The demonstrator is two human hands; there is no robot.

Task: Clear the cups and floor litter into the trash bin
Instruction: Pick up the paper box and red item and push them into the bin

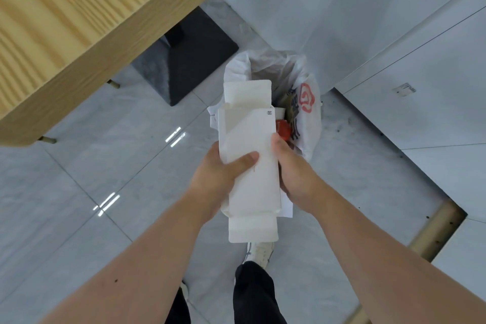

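Head view: hands [252,173] around carton [249,139].

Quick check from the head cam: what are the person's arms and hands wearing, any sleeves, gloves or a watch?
Nothing: the left hand and right hand are bare, ungloved, with no rings or watch visible. Both forearms are uncovered to the frame edge, with no sleeves in view.

Flattened white carton [249,155] above lined bin [310,123]
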